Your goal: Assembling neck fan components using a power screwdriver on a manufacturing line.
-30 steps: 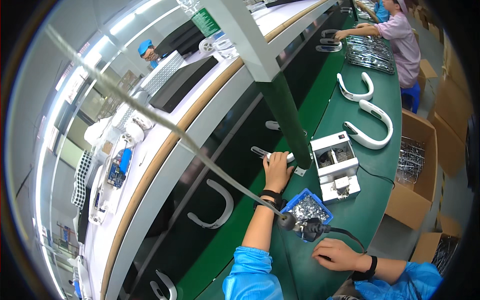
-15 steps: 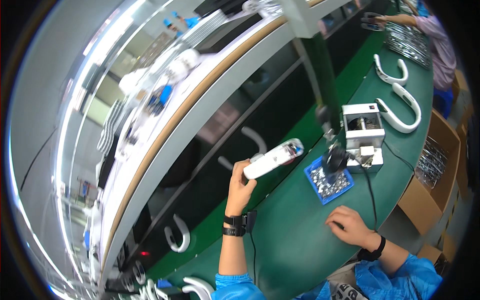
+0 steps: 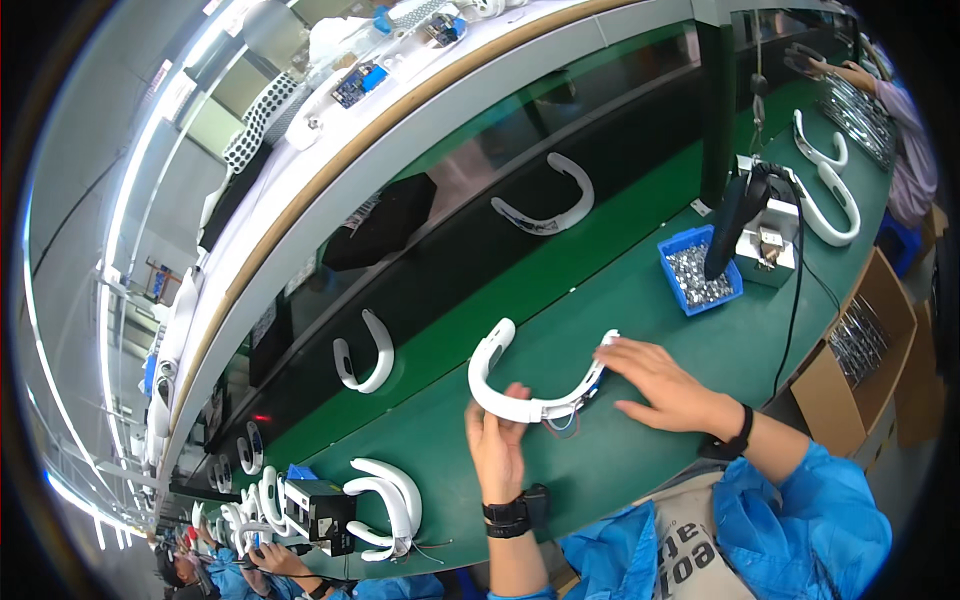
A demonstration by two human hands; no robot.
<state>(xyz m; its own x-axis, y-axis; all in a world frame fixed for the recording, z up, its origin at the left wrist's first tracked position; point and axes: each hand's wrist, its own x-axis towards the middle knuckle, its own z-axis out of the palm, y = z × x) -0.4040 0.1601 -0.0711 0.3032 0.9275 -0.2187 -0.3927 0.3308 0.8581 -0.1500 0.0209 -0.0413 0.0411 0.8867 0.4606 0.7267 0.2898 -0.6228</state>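
Note:
A white U-shaped neckband (image 3: 515, 408) is just over the green bench, its open side facing away from me. Thin red and blue wires (image 3: 563, 425) hang from its right part, where the inside looks exposed. My left hand (image 3: 497, 452) grips the curve from below, fingers behind it. My right hand (image 3: 668, 388) reaches in from the right with fingers stretched out. Its fingertips touch the neckband's right end, while the thumb stands apart. Beyond that hand is a blue tray (image 3: 690, 308) of small metal parts. A black handheld tool (image 3: 738, 225) hangs above the tray.
A white and grey machine (image 3: 768, 245) stands behind the tray, its cable crossing the bench. More white neckbands lie on the conveyor belt (image 3: 440, 300) and at the left, near a black box (image 3: 320, 512). A cardboard box (image 3: 850, 385) of metal parts is at right. Co-workers sit at both ends.
The neckband has come down from above the belt edge and turned, so its U shape shows. My right hand has left the bench surface and touches it. The view has shifted left.

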